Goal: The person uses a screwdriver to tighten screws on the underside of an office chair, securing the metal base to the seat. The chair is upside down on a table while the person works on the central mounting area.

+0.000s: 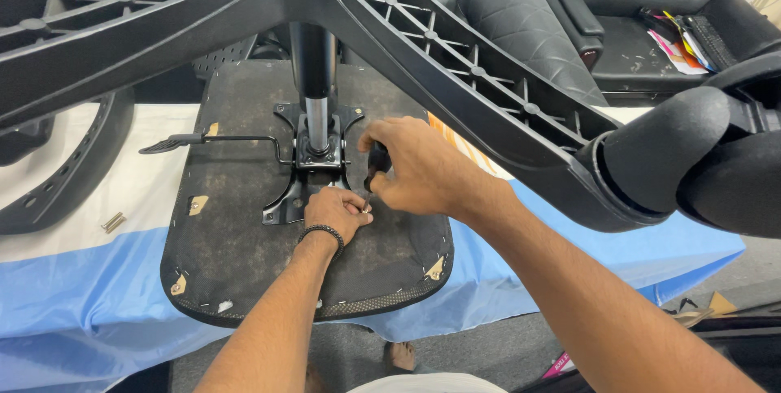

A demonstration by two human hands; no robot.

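Screwdriver [377, 163], black-handled, stands nearly upright in the right hand [423, 172], whose fingers are wrapped tight around the handle; its tip comes down at the near right corner of the black metal mounting plate [303, 185], which is bolted to the underside of the upturned chair seat [244, 263] lying on a table under a blue and white cloth [98, 295]; the left hand [335, 212], a dark band at the wrist, is curled closed just beside the tip, fingertips pinched together on something small and pale that looks like a screw, though it is too small to be sure; the gas cylinder [316, 92] rises from the middle of the plate into the star-shaped chair base [423, 43], which spreads overhead and ends at the right in a large caster [691, 157]; an adjustment lever [203, 141] juts to the left, and two loose bolts [114, 221] lie on the cloth well apart from the work. Doing this step well, I judge, means keeping the shaft square to the plate and in line with the hole, pressing down firmly while turning slowly, with the left fingers steadying the fastener only until the thread bites; a tilted tool would likely slip out of the head or cross the thread, and the arm of the base close above leaves little room for the right wrist.
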